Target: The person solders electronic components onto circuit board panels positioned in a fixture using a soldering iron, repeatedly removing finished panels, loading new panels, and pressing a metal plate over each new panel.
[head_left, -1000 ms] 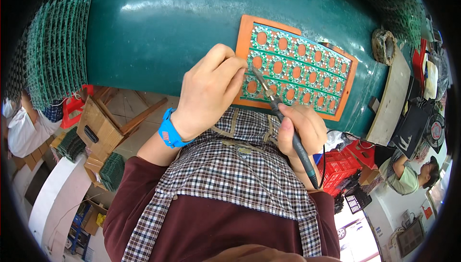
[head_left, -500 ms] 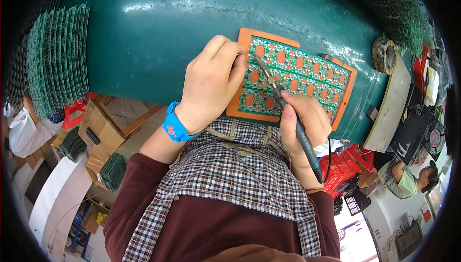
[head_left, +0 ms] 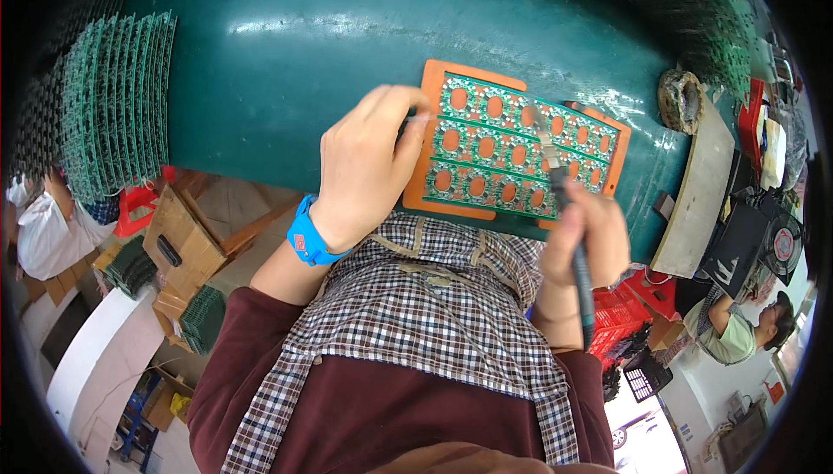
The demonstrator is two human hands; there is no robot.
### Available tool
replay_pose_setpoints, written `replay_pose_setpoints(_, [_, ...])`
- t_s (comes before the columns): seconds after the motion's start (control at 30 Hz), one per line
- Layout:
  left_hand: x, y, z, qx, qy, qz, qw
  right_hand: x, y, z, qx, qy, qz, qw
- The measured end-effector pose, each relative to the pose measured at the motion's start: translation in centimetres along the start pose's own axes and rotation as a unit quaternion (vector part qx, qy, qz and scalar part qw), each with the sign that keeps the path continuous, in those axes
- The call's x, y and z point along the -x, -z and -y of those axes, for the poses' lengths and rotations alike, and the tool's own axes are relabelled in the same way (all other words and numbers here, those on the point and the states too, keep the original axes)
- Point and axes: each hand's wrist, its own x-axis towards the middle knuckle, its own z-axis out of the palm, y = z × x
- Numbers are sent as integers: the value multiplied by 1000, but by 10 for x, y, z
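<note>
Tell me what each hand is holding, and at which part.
The right hand holds a soldering iron by its dark handle, tip on the green circuit board. The left hand has its fingers at the board's left edge; a grip cannot be told.

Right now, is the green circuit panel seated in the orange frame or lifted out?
Seated. The green circuit panel lies flat inside the orange frame, orange border showing around it; the left hand rests at its left edge.
</note>
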Motion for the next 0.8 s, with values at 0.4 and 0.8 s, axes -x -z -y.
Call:
replay_pose_setpoints(0.4, [14, -16, -11, -110, -45, 9, 993, -1, 44, -121, 303, -157, 5, 940])
replay_pose_setpoints(0.8, [8, 19, -49, 175, 57, 30, 982, -194, 82, -190, 29, -199, -108, 974])
